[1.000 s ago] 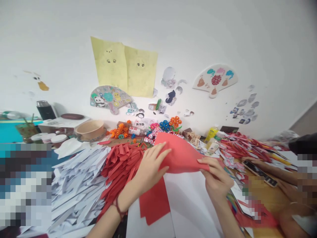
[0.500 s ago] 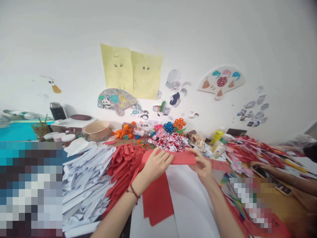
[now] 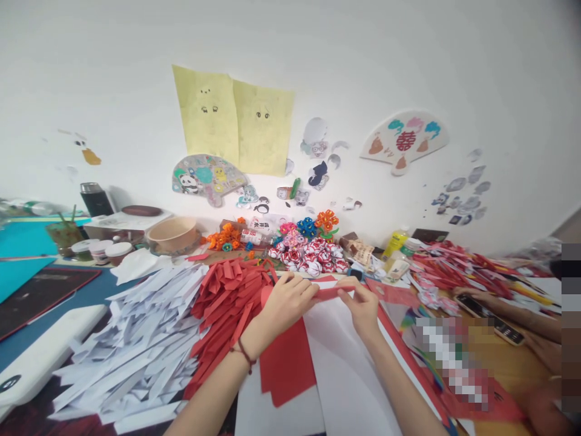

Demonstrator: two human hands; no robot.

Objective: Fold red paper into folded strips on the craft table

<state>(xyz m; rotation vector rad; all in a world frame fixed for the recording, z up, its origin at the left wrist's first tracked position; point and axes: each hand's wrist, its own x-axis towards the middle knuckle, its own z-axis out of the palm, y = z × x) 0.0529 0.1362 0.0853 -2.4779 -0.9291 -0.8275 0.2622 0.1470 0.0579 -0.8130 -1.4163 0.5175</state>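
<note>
A narrow strip of red paper is stretched sideways between my hands, above the white sheets. My left hand has its fingers closed over the strip's left part. My right hand pinches its right end between thumb and fingers. Below my left wrist lie flat red paper pieces on a large white sheet. Beside my left forearm is a heap of folded red paper strips, and left of that a big pile of folded white paper strips.
Red-and-white paper flowers, orange flowers and a beige bowl stand along the wall. A white power bank lies at left. At right, another person's hand is at a phone.
The red strip showed a broad face before and now looks much narrower between my hands. My right hand has shifted slightly left. The view has turned a little.
</note>
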